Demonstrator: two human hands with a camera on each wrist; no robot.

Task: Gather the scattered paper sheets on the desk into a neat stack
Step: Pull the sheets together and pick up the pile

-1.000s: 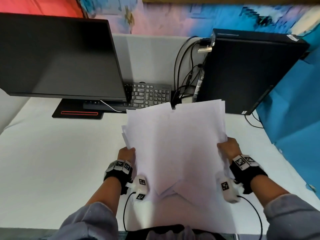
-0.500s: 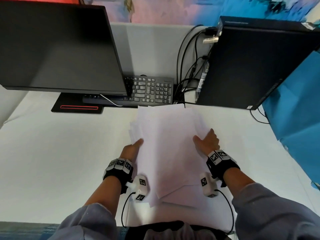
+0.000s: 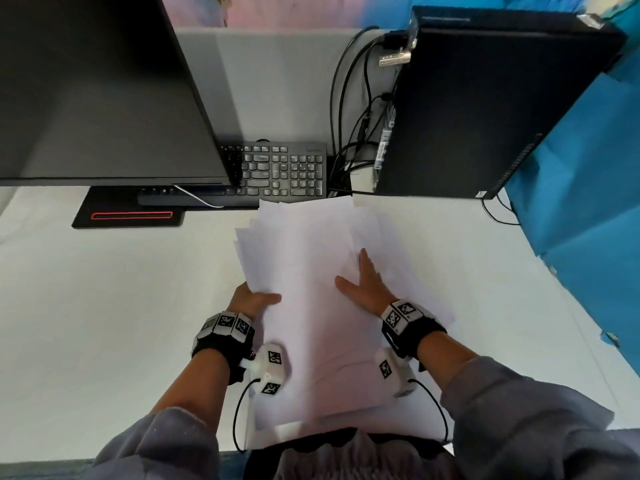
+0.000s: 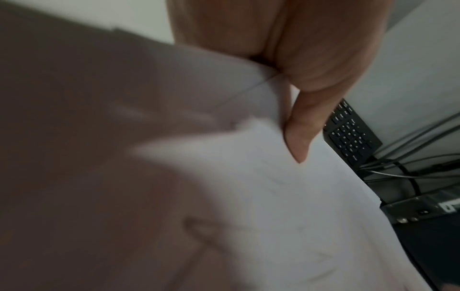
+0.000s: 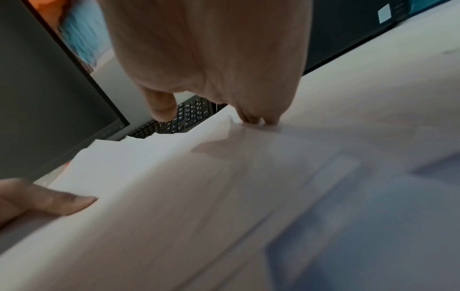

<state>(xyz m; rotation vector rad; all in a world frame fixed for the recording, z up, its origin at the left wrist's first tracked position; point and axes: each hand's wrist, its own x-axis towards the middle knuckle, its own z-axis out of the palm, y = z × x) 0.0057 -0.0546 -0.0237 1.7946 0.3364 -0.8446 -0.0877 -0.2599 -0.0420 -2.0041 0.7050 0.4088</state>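
Several white paper sheets (image 3: 311,271) lie in a loose, fanned pile on the white desk (image 3: 104,306), their corners sticking out at the far end and the near end. My left hand (image 3: 258,299) grips the pile's left edge, thumb (image 4: 298,135) on top and fingers hidden beneath the paper sheets (image 4: 286,206). My right hand (image 3: 360,282) lies flat on top of the pile, right of its middle. Its fingertips (image 5: 259,121) press straight down on the paper sheets (image 5: 224,177).
A dark monitor (image 3: 97,91) on a black base (image 3: 128,214) stands at the back left. A black keyboard (image 3: 284,173) sits just beyond the pile. A black computer tower (image 3: 478,109) with cables (image 3: 349,133) stands at the back right, and blue cloth (image 3: 588,220) hangs on the right.
The raised sheets have come down flat onto the desk. My right hand left the pile's right edge and moved inward onto its top. My left hand stayed at the left edge.
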